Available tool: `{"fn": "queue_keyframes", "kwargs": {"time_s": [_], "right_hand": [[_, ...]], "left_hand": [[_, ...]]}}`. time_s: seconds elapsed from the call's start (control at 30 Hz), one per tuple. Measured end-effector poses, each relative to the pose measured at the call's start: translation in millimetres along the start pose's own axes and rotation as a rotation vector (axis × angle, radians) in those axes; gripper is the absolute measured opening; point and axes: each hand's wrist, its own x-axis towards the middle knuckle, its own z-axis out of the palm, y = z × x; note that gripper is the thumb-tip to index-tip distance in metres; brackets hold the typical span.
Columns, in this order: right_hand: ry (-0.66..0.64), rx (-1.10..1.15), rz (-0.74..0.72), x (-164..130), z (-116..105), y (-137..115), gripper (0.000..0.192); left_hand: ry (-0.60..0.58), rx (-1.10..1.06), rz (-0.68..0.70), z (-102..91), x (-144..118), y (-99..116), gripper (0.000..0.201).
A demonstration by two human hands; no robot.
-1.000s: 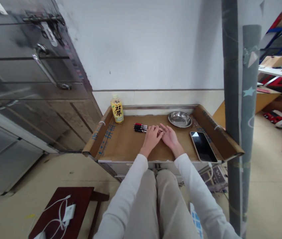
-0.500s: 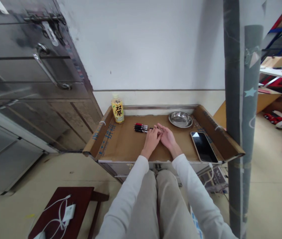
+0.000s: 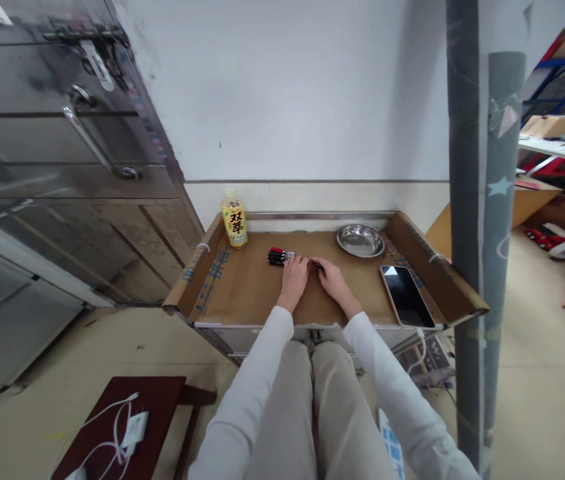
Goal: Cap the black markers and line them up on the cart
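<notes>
Several pens (image 3: 277,256), black with a red one at the back, lie side by side on the cardboard-lined table top. My left hand (image 3: 294,279) is curled over their right part, its fingers closed on them and hiding that end. Close beside it, my right hand (image 3: 333,283) has its fingers bent and pinched, pointing at the left fingertips. A small dark bit (image 3: 316,265) shows at the right fingertips; I cannot make out what it is. Behind my right hand sits a round steel dish (image 3: 361,241).
A yellow-labelled bottle (image 3: 234,223) stands at the back left. A phone (image 3: 407,296) with a white cable lies at the front right. Cardboard walls (image 3: 445,267) border the table's sides, and a tall grey roll (image 3: 477,200) stands right of it. A dark red stool (image 3: 127,413) holds a white charger.
My right hand has turned over from palm up to palm down and drawn slightly apart from the left. My left hand has shifted slightly left, over the pens.
</notes>
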Motion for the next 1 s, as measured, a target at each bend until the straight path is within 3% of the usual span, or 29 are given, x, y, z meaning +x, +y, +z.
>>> {"fn": "queue_keyframes", "kwargs": {"time_s": [0.13,0.33,0.5,0.83,1.0], "right_hand": [[-0.044,-0.249,-0.086,-4,-7,1,0.048],[-0.001,-0.588,-0.022,-2,-20,5,0.023],[-0.018,-0.761,0.017,7,-19,3,0.020],[0.057,-0.805,0.051,18,-6,-2,0.017],[0.003,-0.771,0.042,13,3,-7,0.017]], "left_hand": [[0.026,0.019,-0.003,-0.1,6,-1,0.021],[0.018,-0.004,-0.010,-2.4,19,-7,0.018],[0.002,0.016,-0.032,-2.2,27,-11,0.015],[0.066,-0.007,-0.082,-8.1,22,-11,0.026],[0.127,-0.026,-0.184,-19.1,2,-31,0.022]]}}
